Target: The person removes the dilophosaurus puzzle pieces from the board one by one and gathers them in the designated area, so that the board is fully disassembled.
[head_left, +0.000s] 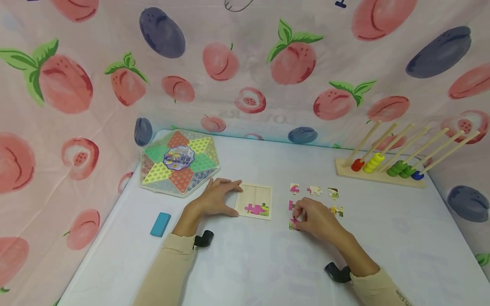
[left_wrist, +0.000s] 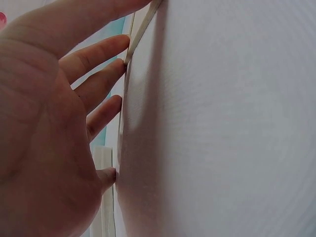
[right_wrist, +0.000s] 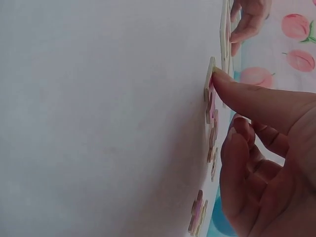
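A shallow square wooden puzzle tray (head_left: 254,191) lies on the table, with pink-and-green pieces (head_left: 257,209) joined along its near side. My left hand (head_left: 216,197) spans the tray's left side, thumb at the near corner and forefinger at the far one. In the left wrist view its extended fingers (left_wrist: 101,84) reach the tray's edge. To the right, loose jigsaw pieces (head_left: 314,191) lie in rows. My right hand (head_left: 317,219) bends over the nearest left piece (head_left: 292,225), its thumb on it and forefinger curled close by. Its palm and fingers cover some of the other pieces.
A Chinese checkers board (head_left: 180,163) in clear wrapping lies at the back left. A blue block (head_left: 160,224) is left of my left forearm. At the back right stands a wooden peg rack (head_left: 379,173) with coloured beads. Fruit-printed cloth (head_left: 245,63) hangs behind the table.
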{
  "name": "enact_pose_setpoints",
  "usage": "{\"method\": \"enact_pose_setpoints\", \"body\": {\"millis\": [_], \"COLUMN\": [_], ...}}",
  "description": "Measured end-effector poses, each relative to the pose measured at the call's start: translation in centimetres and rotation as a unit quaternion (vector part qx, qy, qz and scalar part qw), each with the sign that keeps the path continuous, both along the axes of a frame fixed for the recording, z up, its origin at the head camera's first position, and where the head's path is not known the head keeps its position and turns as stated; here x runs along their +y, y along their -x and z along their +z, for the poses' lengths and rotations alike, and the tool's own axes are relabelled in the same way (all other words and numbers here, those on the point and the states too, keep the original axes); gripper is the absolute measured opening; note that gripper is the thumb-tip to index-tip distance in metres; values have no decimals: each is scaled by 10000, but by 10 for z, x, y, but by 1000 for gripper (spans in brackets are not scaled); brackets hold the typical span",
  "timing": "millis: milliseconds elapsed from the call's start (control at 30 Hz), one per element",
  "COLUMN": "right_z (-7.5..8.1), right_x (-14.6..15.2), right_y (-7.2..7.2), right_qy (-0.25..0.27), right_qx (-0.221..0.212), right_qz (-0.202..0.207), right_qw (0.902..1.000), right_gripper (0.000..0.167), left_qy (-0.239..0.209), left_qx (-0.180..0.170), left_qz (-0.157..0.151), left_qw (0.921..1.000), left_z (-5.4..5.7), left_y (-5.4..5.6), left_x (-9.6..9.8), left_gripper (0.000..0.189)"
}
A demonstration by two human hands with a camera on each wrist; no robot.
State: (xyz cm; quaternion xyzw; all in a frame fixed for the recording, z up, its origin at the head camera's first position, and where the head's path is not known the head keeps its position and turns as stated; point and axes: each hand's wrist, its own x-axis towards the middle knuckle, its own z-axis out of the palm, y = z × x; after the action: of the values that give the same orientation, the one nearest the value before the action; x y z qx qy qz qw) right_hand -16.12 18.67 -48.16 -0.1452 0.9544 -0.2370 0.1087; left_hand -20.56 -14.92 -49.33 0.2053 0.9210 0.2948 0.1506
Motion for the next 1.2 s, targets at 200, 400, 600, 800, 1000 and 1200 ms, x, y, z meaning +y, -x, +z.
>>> {"method": "enact_pose_setpoints", "body": {"millis": [200,400,600,800,1000,1200], "right_z": [0,1,5,12,17,18], "right_x": [0,-1,-9,-29,-51,-68], "right_y": [2,5,14,29,45,49], "right_qy": [18,-14,16,250,760,975], "right_qx": [-74,-133,-317,-127,-14,-151], "right_qz": [66,220,426,812,1349,1847], "right_qw": [9999,9997,9986,9963,9879,9778], "right_gripper": [30,28,28,36,39,36], "left_qy": [-20,9,13,28,37,91], "left_qx": [13,53,70,-34,2,-3], "left_qz": [12,12,4,15,-7,-1], "left_qw": [10000,10000,10000,10000,10000,10000], "left_z": [0,0,2,2,1,1], "left_y": [-1,-1,-2,-2,-1,0], "left_x": [-1,-1,-2,-1,1,1], "left_gripper": [70,70,70,70,69,68]}}
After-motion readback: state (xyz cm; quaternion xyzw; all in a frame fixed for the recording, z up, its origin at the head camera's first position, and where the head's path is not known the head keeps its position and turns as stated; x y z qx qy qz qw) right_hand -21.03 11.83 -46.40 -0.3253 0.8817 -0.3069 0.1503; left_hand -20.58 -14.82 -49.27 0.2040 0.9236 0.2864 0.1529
